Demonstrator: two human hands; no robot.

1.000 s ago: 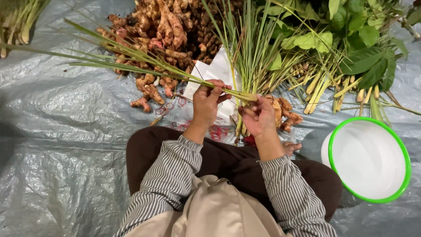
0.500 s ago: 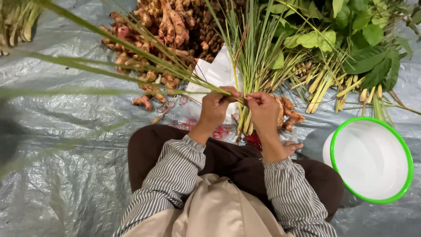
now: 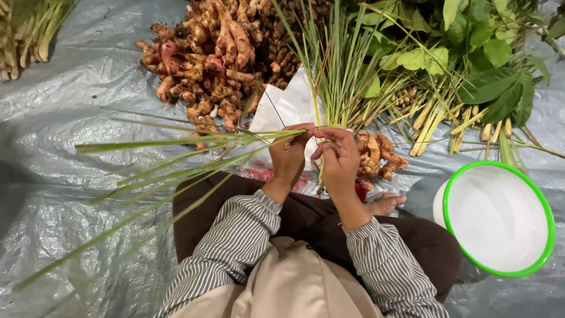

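Both hands meet in front of me over my lap: my left hand (image 3: 288,156) is curled shut around the base of a bundle of long grass blades (image 3: 194,147), which fan out to the left over the grey plastic sheet (image 3: 70,194), and my right hand (image 3: 340,158) pinches the same bundle just beside it with thumb and forefinger. I judge the bundling to be partway: this bunch is gathered at one end but I see no tie around it, and a large loose stand of grass stalks (image 3: 338,65) waits just beyond my hands. The pile of knobbly roots (image 3: 212,53) and the leafy greens (image 3: 471,47) lie untouched, and the white bowl with a green rim (image 3: 500,218) holds nothing I can see. My fingers hide the exact grip point; something red below my wrists is too covered to identify.
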